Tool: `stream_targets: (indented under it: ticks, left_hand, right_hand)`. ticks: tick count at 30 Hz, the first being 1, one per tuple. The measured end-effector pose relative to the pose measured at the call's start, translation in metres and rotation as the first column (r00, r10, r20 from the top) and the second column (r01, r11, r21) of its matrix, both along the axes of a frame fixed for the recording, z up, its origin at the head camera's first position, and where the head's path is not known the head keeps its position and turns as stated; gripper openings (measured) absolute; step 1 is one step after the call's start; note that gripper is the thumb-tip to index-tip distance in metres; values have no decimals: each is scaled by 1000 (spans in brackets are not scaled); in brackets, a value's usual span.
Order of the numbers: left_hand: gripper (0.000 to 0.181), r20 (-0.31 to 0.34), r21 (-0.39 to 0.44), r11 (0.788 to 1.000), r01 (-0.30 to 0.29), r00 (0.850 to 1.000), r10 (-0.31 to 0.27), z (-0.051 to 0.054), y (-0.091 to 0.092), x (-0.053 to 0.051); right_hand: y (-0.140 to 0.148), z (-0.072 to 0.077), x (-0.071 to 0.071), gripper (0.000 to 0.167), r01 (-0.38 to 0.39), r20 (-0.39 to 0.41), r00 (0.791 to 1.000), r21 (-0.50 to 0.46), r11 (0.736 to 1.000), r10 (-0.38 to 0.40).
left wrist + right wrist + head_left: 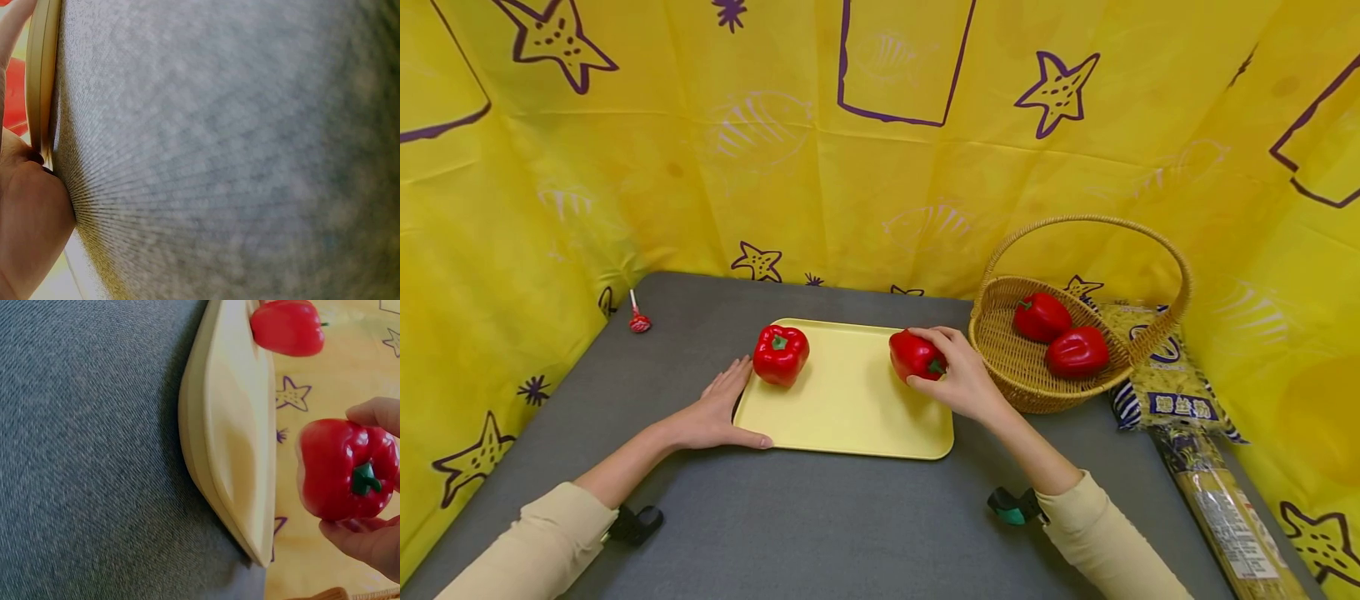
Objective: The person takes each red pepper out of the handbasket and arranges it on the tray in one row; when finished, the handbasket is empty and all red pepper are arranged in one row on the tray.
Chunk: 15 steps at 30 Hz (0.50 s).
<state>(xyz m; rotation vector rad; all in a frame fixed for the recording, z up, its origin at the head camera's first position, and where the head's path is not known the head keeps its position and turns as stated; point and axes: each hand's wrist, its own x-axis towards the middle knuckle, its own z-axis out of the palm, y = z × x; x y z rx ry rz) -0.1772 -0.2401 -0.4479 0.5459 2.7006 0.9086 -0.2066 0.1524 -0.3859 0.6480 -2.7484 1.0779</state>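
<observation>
My right hand [958, 371] grips a red bell pepper [914, 356] over the right part of a pale yellow tray [850, 408]. In the right wrist view the gripped pepper [340, 472] shows its green stem, with thumb and fingers on opposite sides and a gap between it and the tray [234, 419]. Another red bell pepper [781, 356] stands stem-up at the tray's left end. My left hand [718, 412] lies against the tray's left edge, fingers extended along the side and thumb at the near corner. The left wrist view catches the tray's rim [40, 81] beside this hand.
To the right, a wicker basket [1026, 396] with a tall handle holds two red bell peppers [1077, 352]. Beyond it lie a printed pasta bag [1172, 375] and a long clear packet [1232, 517]. A red lollipop [639, 320] lies at the table's [850, 525] far left.
</observation>
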Motion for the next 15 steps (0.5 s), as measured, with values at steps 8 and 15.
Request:
stream_targets:
  ticks: [8, 15]
  left_hand:
    - [129, -4, 13, 1000, 1, 1000, -1, -1, 0, -1]
    - [129, -5, 12, 1000, 1, 1000, -1, -1, 0, 0]
  right_hand:
    - [-13, -5, 1, 77, 20, 64, 998, 24, 1000, -21]
    - [-23, -11, 0, 81, -8, 63, 998, 21, 1000, 7]
